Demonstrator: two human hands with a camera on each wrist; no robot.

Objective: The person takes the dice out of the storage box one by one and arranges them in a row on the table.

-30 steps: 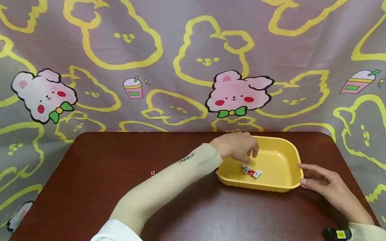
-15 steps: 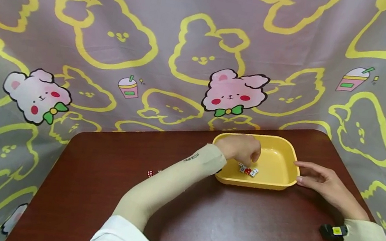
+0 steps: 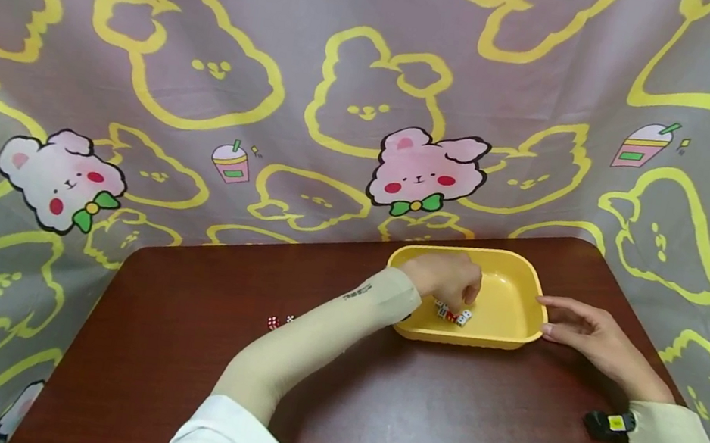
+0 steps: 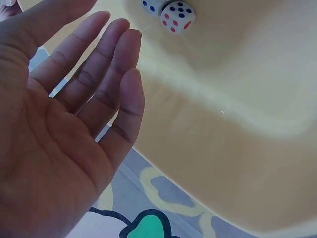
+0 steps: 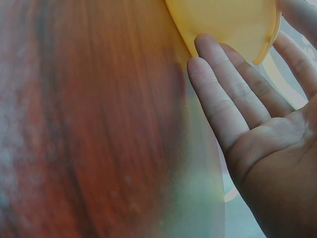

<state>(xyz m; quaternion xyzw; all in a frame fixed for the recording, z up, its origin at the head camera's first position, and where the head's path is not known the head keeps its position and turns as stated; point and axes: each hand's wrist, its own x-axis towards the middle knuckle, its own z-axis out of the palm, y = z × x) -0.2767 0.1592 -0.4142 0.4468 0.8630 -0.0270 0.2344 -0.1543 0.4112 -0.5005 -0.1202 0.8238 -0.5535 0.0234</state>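
A yellow plastic tray [image 3: 491, 342] stands at the back right of the table. Inside it several small dice [image 3: 463, 317], white ones and a red one, lie bunched near the left half. Over them reaches my left hand [image 3: 446, 277], fingers pointing down and partly hiding the bunch. The left wrist view shows its palm, with loosely bent fingers and nothing between them; a white die [image 4: 178, 18] with blue and red pips lies beyond the fingertips. My right hand [image 3: 592, 337] touches the tray's right side with extended fingers and thumb.
A red die [image 3: 273, 323] and a white die [image 3: 290, 319] lie on the dark wood table [image 3: 421, 423], just behind my left forearm. Patterned fabric [image 3: 331, 11] hangs close along the table's back edge and sides.
My left hand has moved a little right within the tray, its fingers lower over the dice. My right hand stays at the tray's side. The head view has shifted slightly, uncovering the white die on the table.
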